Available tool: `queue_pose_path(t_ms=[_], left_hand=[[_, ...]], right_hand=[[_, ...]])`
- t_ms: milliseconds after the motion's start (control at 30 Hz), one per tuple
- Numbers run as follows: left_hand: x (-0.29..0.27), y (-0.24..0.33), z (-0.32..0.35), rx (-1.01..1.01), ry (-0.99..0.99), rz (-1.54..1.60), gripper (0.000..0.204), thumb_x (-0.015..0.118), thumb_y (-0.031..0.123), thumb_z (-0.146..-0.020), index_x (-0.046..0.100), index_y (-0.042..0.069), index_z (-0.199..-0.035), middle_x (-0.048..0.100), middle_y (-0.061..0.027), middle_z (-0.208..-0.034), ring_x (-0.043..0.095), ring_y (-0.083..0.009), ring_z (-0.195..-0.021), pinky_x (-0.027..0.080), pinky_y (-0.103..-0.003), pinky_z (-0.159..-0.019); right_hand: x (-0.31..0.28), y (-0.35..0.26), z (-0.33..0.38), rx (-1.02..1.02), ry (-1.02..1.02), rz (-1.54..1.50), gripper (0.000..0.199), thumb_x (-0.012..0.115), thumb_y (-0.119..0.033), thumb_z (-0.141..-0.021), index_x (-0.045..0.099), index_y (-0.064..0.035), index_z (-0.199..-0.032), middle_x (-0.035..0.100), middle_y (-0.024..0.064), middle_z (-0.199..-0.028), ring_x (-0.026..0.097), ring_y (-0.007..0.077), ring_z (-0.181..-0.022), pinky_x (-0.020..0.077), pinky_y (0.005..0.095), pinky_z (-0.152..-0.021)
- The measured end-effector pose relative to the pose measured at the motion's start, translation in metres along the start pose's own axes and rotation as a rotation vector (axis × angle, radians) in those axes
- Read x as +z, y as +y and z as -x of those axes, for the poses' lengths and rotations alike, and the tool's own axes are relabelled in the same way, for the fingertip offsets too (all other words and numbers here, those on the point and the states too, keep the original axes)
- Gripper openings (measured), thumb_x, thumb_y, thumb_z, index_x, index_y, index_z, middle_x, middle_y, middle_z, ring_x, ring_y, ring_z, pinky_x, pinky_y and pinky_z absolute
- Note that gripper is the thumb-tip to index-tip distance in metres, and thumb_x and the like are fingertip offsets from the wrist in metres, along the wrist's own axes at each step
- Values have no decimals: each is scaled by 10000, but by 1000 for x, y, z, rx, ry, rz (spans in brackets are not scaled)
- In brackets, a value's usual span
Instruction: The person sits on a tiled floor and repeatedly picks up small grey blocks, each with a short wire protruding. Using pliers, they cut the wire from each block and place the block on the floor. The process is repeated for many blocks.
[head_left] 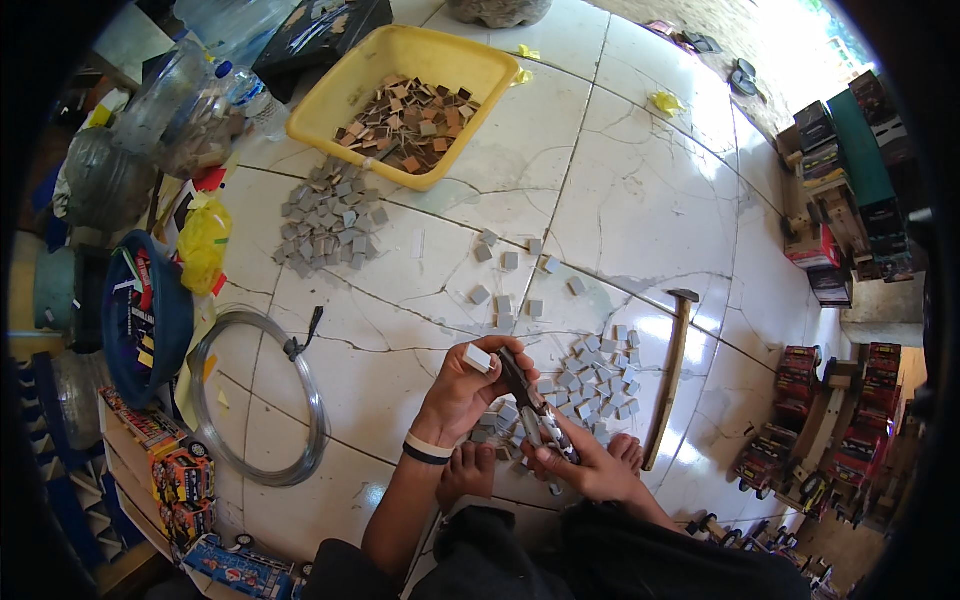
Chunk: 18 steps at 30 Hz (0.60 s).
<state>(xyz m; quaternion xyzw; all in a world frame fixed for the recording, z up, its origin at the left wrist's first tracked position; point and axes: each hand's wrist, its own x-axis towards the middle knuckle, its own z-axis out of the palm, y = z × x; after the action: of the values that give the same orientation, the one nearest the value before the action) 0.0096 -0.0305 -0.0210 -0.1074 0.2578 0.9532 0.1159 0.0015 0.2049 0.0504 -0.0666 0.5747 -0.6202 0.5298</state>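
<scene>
My left hand (448, 402), with a pale band at the wrist, pinches a small white-topped square block (477, 358) between thumb and fingers. Gripped in my right hand (592, 468) is a plier-like tool (528, 405) with a dark upper end and shiny metal handles. The tool's dark end lies close beside the block and against the left fingers; whether it touches the block I cannot tell. Below and to the right of my hands, many small grey square tiles (592, 375) lie loose on the floor, some around my feet.
A yellow basin (425, 180) holds brown square pieces, with a grey tile heap (330, 220) before it. At left are a wire coil (322, 430), a blue tub (185, 335) and toy trucks (185, 480). A hammer (668, 385) lies right; more toy trucks (790, 400) stand beyond.
</scene>
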Motion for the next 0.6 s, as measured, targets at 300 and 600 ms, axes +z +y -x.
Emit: queue_pose_path(t_ms=[300, 600], left_hand=[[6, 10, 7, 126, -111, 26, 385, 691, 107, -1024, 650, -38, -1378, 722, -110, -1104, 722, -264, -1077, 585, -451, -1057], [22, 25, 10, 48, 50, -32, 642, 760, 273, -1001, 509, -55, -1493, 647, -225, -1405, 650, -359, -1305, 534, -483, -1108]], right_hand=[[19, -20, -7, -159, 238, 702, 816, 600, 71, -970, 281, -128, -1694, 600, 304, -1179, 623, 519, -1003, 505, 484, -907], [18, -31, 2, -133, 182, 416, 729, 617, -35, -1051, 275, -69, -1694, 644, 219, -1285, 656, 271, -1113, 471, 351, -1003]])
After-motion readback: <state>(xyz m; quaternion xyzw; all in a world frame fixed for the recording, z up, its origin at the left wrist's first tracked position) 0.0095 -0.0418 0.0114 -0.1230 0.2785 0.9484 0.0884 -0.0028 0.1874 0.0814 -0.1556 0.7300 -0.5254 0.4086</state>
